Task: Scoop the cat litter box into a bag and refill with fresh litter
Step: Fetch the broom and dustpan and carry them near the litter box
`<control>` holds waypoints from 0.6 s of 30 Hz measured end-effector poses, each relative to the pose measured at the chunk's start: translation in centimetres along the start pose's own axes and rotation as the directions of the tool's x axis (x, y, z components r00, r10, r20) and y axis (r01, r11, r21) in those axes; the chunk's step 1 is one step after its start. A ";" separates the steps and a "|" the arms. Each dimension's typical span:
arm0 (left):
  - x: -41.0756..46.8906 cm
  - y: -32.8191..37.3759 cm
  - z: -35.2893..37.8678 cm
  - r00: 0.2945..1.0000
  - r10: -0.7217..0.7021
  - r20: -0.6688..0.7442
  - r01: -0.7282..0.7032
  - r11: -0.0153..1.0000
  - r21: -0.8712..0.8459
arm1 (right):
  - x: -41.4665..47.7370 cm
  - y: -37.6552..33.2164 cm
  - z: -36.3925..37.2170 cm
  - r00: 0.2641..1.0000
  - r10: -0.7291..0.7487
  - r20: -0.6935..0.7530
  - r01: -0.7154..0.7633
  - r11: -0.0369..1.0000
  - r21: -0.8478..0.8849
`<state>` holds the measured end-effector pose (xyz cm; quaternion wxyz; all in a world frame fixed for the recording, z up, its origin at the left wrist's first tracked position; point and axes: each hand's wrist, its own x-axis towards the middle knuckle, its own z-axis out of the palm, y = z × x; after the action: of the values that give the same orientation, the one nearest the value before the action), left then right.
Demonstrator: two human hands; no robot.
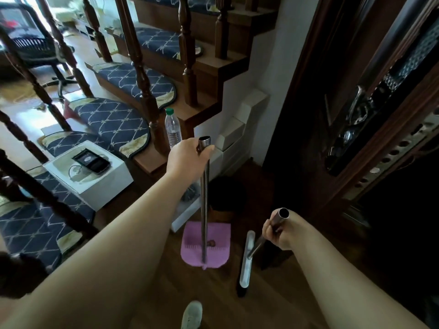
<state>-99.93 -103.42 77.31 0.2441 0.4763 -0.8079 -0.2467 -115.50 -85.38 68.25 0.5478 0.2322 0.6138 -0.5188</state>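
Pink plastic marks the slotted scoop (pixel 205 243), which lies flat on the wood floor (pixel 261 302) at the foot of a staircase, a small brown clump (pixel 211 243) resting on its grid. A metal pole (pixel 204 198) rises straight from the scoop's near edge, and the left hand (pixel 187 160) is closed around the pole just below its open top, so the scoop sits well below and slightly right of that hand. The right hand (pixel 276 233) is wrapped around a second metal tube (pixel 273 227), tilted, whose lower end joins a long, narrow grey head (pixel 247 257) standing on the floor just right of the scoop, close but apart from it. A white shoe (pixel 192 314) shows at the bottom edge. Behind the scoop a white tray (pixel 184 214) and a dark round shape meet the stair base; their contents cannot be made out. A clear bottle (pixel 173 128) with a green cap stands on a stair edge beside a baluster, and a white box (pixel 95 176) rests on a blue-carpeted step to the left.
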 end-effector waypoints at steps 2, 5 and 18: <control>-1.3 -0.6 0.5 1.000 -0.015 0.020 0.014 1.000 0.018 | -0.2 0.4 -0.4 1.000 0.003 0.028 -0.003 1.000 0.002; -2.8 -2.1 1.6 0.997 -0.032 0.077 0.027 0.997 0.068 | -0.4 0.8 -0.6 0.999 0.004 0.045 -0.003 1.000 -0.024; -4.2 -8.4 3.6 0.930 -0.159 0.331 0.060 0.955 0.291 | -2.3 -2.5 5.4 0.977 -0.020 0.211 0.085 0.949 -0.304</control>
<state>-94.91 -102.62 68.58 0.0129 0.4987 -0.8367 -0.2260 -114.62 -90.45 72.01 0.6238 0.0714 0.6342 -0.4511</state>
